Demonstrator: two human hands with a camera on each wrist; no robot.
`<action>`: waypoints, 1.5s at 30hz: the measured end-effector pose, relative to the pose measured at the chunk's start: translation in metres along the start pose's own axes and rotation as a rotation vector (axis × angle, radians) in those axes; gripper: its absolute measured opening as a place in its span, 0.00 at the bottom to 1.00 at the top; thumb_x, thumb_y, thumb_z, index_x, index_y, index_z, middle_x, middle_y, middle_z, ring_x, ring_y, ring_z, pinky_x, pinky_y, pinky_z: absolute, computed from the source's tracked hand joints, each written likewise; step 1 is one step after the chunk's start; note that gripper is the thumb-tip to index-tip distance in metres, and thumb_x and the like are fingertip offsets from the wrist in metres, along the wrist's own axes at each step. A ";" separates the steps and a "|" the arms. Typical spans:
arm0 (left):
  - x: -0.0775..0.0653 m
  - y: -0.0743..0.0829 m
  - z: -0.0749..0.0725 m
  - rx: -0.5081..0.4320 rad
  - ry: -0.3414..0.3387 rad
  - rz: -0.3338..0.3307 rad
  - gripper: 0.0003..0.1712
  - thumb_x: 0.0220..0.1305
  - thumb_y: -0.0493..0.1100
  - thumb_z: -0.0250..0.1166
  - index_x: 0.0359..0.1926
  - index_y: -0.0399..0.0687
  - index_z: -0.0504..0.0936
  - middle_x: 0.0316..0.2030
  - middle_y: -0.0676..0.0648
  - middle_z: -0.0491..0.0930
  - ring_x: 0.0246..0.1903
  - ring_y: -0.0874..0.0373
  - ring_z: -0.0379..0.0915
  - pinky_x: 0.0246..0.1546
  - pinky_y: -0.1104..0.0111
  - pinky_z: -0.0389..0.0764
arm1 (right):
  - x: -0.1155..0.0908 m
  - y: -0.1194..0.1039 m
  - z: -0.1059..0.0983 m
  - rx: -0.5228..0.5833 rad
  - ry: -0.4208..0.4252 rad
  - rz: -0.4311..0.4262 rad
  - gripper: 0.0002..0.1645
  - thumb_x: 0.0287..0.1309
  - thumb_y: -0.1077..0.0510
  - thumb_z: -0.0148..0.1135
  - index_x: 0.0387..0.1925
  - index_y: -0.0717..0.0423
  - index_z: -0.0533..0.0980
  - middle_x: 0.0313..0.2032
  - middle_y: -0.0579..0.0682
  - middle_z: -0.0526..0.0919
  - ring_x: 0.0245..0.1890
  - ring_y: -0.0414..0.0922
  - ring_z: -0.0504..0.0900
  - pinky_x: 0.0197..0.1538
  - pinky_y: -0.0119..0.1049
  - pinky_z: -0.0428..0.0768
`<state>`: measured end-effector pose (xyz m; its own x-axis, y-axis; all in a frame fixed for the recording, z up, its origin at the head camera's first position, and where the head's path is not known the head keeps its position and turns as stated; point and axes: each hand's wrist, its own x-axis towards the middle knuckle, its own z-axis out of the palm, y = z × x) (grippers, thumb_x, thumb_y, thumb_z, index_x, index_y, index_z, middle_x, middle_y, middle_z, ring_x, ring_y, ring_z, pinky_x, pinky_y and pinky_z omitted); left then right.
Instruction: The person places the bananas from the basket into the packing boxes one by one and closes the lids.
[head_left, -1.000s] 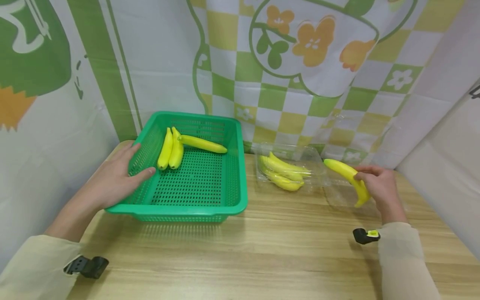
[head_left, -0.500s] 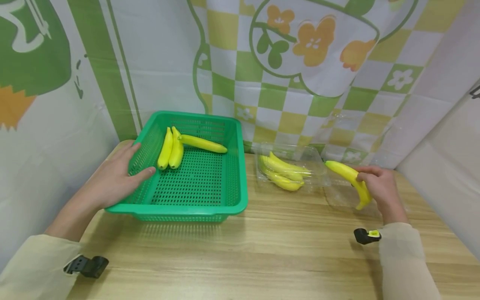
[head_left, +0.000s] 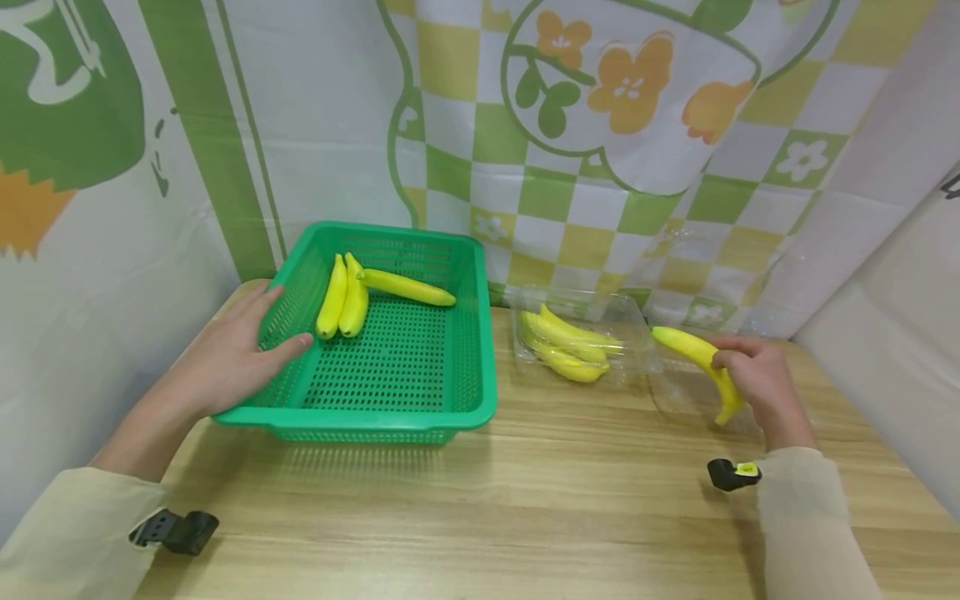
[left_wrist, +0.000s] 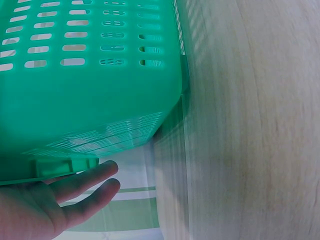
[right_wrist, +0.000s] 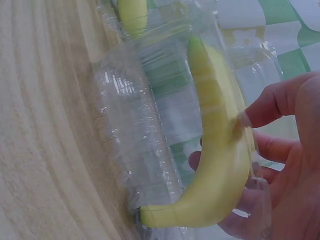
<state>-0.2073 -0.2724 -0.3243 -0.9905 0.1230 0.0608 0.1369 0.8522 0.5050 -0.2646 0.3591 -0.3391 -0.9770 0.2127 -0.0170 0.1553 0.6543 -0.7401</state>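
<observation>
Three bananas (head_left: 354,304) lie in the basket (head_left: 360,419) (left; outspread left hand (head_left: 236,354) at rim), other bananas (head_left: 570,335) in a clear box (head_left: 633,321) (right of centre); the last banana (head_left: 703,353), pinched by the right hand (head_left: 761,379) (far right), seemingly awaits placing.

From where I stand: left sleeve (head_left: 78,533) at the desk's (head_left: 450,517) left edge, pale beige, plain, loose cuff. Black strap (head_left: 152,528) at that cuff, small holes, stubby black unit (head_left: 193,533) on it. Right sleeve (head_left: 810,525) toward the right edge, same beige. Second black unit (head_left: 722,474) there, yellow label (head_left: 747,469), print unreadable. Left grip (head_left: 231,354), right grip (head_left: 761,375): bare.
</observation>
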 end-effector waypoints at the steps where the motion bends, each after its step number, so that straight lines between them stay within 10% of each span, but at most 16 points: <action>1: 0.000 0.000 0.000 -0.001 0.000 0.000 0.54 0.81 0.62 0.54 0.85 0.34 0.38 0.83 0.26 0.37 0.80 0.21 0.39 0.73 0.23 0.51 | 0.000 0.000 0.000 -0.005 -0.009 -0.001 0.33 0.70 0.59 0.54 0.73 0.67 0.71 0.73 0.70 0.69 0.53 0.51 0.76 0.39 0.27 0.79; 15: -0.001 0.001 -0.001 -0.002 0.004 0.007 0.53 0.81 0.61 0.53 0.84 0.32 0.38 0.83 0.25 0.36 0.80 0.20 0.39 0.73 0.24 0.52 | 0.005 0.003 0.008 -0.252 -0.081 -0.023 0.38 0.78 0.45 0.53 0.77 0.64 0.66 0.69 0.74 0.74 0.61 0.64 0.77 0.51 0.44 0.77; 45: -0.001 0.002 -0.001 -0.002 0.000 0.005 0.53 0.81 0.61 0.54 0.84 0.32 0.38 0.83 0.25 0.37 0.80 0.21 0.39 0.73 0.24 0.52 | 0.005 0.005 0.012 -0.335 -0.052 -0.013 0.31 0.78 0.51 0.52 0.72 0.66 0.72 0.72 0.74 0.70 0.72 0.74 0.66 0.71 0.68 0.68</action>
<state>-0.2062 -0.2717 -0.3226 -0.9898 0.1271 0.0637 0.1418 0.8505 0.5065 -0.2708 0.3544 -0.3510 -0.9839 0.1716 -0.0498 0.1743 0.8605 -0.4788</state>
